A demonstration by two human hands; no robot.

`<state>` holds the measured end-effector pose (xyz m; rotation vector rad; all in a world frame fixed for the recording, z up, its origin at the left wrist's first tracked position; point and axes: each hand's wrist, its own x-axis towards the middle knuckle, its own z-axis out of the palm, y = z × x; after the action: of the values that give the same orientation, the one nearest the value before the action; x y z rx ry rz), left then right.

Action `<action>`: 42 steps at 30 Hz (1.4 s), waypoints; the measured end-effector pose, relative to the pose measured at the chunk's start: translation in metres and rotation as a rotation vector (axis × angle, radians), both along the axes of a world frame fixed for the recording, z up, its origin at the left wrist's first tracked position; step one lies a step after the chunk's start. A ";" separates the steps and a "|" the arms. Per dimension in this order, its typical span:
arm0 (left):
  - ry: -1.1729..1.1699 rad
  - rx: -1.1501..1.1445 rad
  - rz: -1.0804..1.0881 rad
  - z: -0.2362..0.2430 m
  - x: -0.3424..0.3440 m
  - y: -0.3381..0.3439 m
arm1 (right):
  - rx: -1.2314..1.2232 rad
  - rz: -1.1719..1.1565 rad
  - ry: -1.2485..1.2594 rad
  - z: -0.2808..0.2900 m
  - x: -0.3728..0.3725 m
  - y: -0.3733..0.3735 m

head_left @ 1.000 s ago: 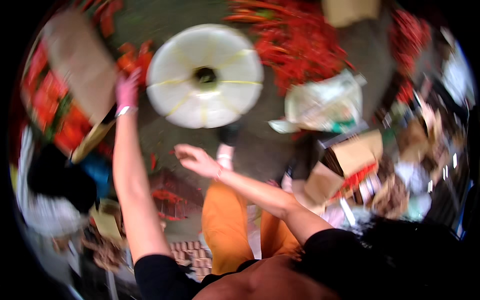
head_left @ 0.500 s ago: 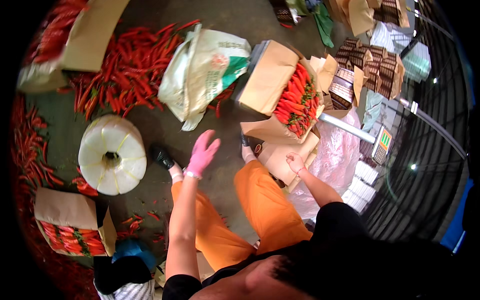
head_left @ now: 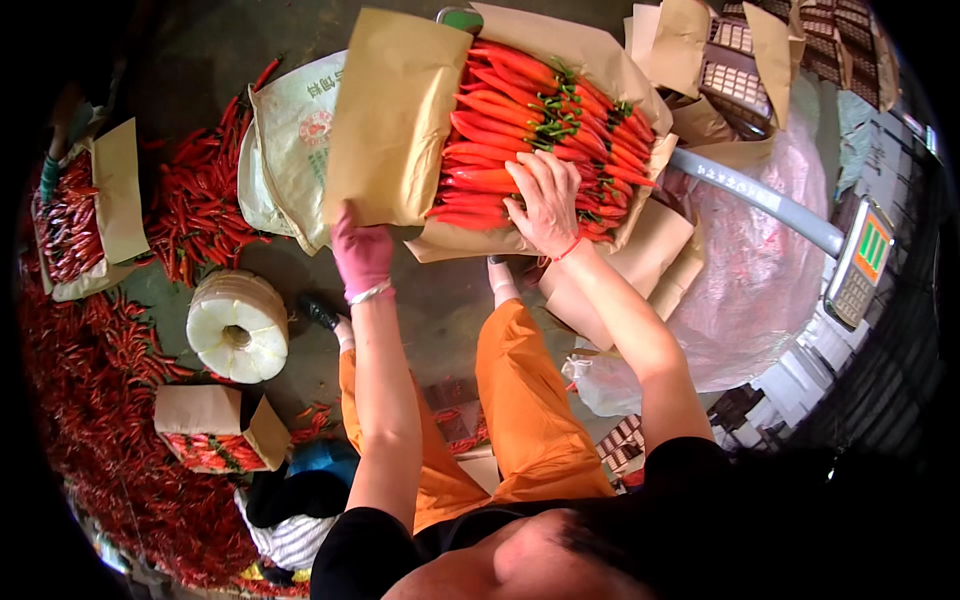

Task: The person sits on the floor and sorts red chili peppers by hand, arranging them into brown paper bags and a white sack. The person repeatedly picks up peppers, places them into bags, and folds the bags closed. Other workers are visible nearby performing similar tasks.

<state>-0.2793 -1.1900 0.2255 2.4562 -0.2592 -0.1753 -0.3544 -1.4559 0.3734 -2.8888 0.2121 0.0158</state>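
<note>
Left fingers point(head_left: 349, 222) clamp a smooth cardboard flap point(head_left: 400, 120) — bare right fingers point(head_left: 530, 178), apart, rest on glossy, tapered peppers point(head_left: 500, 108).

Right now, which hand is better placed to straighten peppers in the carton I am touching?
Probably your right hand: it rests on the red peppers, while the gloved left hand is at the carton's open flap.

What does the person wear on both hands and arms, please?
The left hand wears a pink glove, with a pale wristband. The right hand has no glove, only a thin red bracelet. Both sleeves are short and black.
</note>
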 end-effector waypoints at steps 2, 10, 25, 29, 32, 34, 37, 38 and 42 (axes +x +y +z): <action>-0.079 0.027 -0.125 0.076 0.023 -0.005 | -0.001 -0.052 -0.020 -0.005 -0.008 -0.012; 0.161 -0.758 -0.404 0.165 0.002 -0.080 | 0.102 0.003 -0.143 -0.028 0.002 -0.003; 0.508 -0.930 -0.021 0.178 -0.007 -0.052 | 0.726 -0.196 -0.051 -0.034 -0.026 0.093; 0.140 -0.642 -0.442 0.180 -0.005 -0.084 | 0.915 -0.214 -0.115 -0.038 -0.026 0.089; -0.032 -0.425 -0.710 0.180 -0.012 -0.120 | 1.077 -0.252 -0.002 -0.025 -0.075 0.077; -0.064 -0.445 -0.804 0.160 -0.015 -0.144 | 0.978 -0.549 -0.049 -0.012 -0.125 0.076; -0.032 -0.482 -0.843 0.137 -0.020 -0.161 | 1.045 -0.959 -0.049 -0.044 -0.246 0.038; -0.020 -0.465 -0.852 0.135 -0.021 -0.160 | 1.150 -1.293 0.018 -0.032 -0.256 0.017; 0.100 -0.335 -0.944 0.145 -0.025 -0.164 | 1.416 -1.879 -0.152 -0.089 -0.349 -0.053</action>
<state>-0.3038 -1.3539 0.3700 1.8144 -1.2734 -0.5929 -0.7036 -1.5093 0.2846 -0.5952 1.7274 -0.2462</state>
